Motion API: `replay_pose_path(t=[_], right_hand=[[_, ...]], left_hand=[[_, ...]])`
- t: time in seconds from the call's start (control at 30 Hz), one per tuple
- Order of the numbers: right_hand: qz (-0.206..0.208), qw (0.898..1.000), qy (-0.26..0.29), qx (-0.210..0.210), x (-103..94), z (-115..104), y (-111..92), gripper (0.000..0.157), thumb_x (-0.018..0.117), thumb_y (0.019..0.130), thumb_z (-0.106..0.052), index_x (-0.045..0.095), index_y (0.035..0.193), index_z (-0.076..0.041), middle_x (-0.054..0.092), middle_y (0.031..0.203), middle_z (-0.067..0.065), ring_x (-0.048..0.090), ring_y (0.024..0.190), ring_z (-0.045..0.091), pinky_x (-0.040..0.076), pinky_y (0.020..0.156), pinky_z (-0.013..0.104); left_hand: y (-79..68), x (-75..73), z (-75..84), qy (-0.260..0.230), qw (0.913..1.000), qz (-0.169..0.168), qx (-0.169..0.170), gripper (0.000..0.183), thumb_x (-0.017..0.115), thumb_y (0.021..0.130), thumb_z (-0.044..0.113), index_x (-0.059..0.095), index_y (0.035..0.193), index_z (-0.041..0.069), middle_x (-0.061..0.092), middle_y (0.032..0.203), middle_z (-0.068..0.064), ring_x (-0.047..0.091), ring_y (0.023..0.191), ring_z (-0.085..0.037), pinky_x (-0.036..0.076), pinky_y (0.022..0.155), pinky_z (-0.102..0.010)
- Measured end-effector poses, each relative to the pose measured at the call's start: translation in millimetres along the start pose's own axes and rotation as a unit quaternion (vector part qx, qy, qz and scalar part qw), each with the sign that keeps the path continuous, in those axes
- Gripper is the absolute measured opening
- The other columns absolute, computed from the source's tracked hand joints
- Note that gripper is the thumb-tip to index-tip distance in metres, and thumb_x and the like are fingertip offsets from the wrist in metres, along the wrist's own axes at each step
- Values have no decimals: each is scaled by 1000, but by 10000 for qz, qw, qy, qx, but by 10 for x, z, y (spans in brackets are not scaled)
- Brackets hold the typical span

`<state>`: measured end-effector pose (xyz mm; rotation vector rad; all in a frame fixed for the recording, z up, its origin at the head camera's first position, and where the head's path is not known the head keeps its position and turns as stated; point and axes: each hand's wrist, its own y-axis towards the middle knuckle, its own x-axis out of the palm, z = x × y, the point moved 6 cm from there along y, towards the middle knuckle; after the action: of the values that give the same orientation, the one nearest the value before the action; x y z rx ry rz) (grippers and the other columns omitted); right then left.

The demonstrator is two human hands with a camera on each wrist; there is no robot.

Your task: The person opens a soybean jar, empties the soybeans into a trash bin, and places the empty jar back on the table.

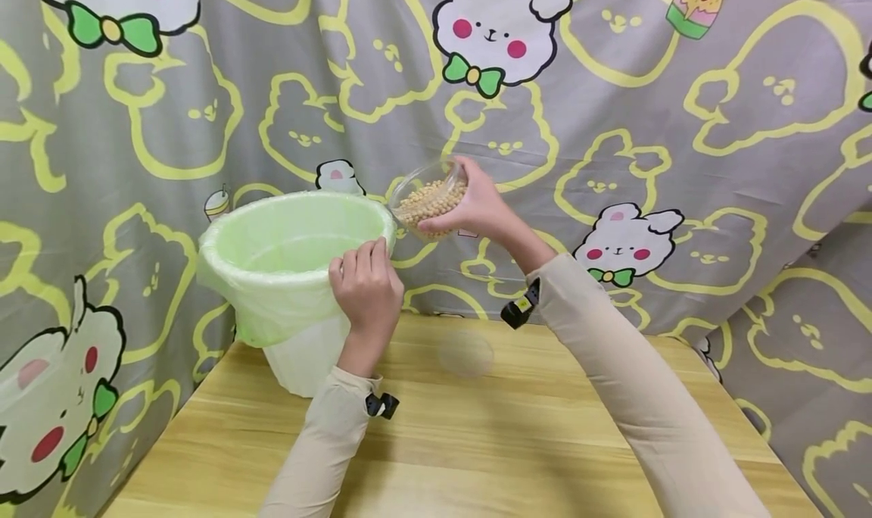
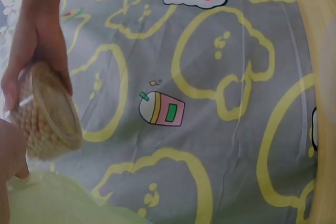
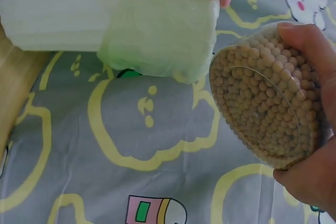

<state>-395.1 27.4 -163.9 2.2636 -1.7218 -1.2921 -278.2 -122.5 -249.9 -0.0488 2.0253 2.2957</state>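
Observation:
My right hand [image 1: 480, 204] grips a clear round plastic container [image 1: 411, 187] filled with small round beige balls [image 3: 262, 85], which look like beads or soybeans. The container is tilted toward the bin, its mouth beside the bin's rim. In the right wrist view, its round base faces the camera, with the thumb and fingers spread around the side. A white bin [image 1: 306, 347] wears a pale green plastic liner [image 1: 262, 302] folded over its rim. My left hand [image 1: 368, 287] holds that rim at the near right, fingers curled over the edge. The visible inside of the bin shows only liner.
A translucent round disc [image 1: 465, 353], perhaps the container's lid, lies on the wooden table [image 1: 477, 442] right of the bin. Behind and beside the table hangs a grey curtain [image 1: 409, 18] with yellow outlines and cartoon rabbits, close to the bin.

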Motion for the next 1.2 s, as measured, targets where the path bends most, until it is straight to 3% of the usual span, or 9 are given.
replay_pose_path(t=[0.5, 0.87, 1.2], right_hand=[[-167, 9930, -1123, -326, 148, -173, 329, 119, 91, 47, -38, 28, 143, -7, 47, 127, 7, 49, 109, 19, 43, 95, 33], [-446, 9839, -1591, -680, 282, -330, 353, 120, 91, 46, -37, 29, 143, -4, 45, 129, 8, 46, 111, 19, 43, 96, 32], [-479, 9758, -2005, -729, 317, -441, 398, 119, 90, 45, -39, 29, 142, -6, 46, 127, 8, 47, 110, 19, 42, 96, 30]], left_hand=[[27, 0, 44, -117, 9998, 71, -157, 17, 58, 88, 13, 73, 93, 7, 70, 86, -6, 57, 76, -28, 37, 79, -40], [-5, 14, 18, -176, 9995, 35, -249, 17, 57, 88, 13, 73, 92, 7, 70, 86, -6, 57, 76, -28, 37, 80, -41], [-10, 25, 5, -247, 9994, -26, -252, 18, 56, 89, 14, 73, 93, 7, 69, 85, -7, 56, 75, -29, 36, 80, -41]])
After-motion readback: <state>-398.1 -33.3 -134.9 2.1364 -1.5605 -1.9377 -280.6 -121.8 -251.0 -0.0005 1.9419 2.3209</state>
